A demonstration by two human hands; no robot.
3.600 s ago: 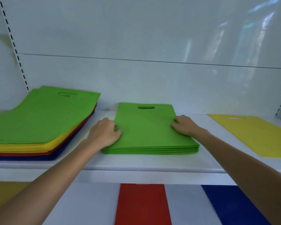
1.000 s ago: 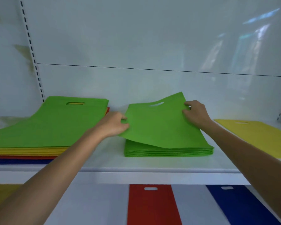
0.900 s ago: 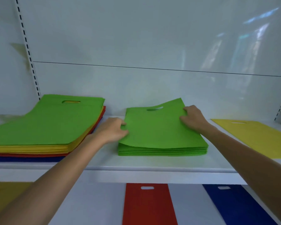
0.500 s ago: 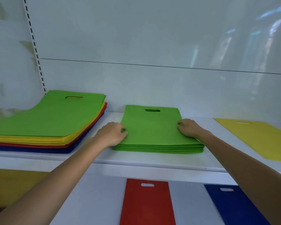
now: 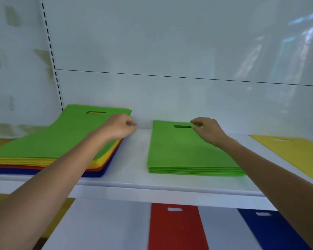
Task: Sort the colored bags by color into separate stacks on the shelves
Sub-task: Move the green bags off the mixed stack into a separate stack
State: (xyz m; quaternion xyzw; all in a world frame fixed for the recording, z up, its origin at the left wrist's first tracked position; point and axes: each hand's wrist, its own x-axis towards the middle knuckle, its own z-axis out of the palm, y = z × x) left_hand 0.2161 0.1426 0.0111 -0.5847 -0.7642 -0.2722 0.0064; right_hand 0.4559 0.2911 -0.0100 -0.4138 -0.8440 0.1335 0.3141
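Lifted off the green stack (image 5: 184,152), my left hand (image 5: 118,128) hangs over the mixed pile (image 5: 43,141) beside it, right hand (image 5: 209,131) above; both loosely curled, empty

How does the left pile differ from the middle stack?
The left pile layers green, yellow, red and blue bags; the middle stack is all green. The left pile's edges are fanned and uneven; the middle stack's are squared. Both lie flat on the upper shelf, green on top, handle slots toward the back.
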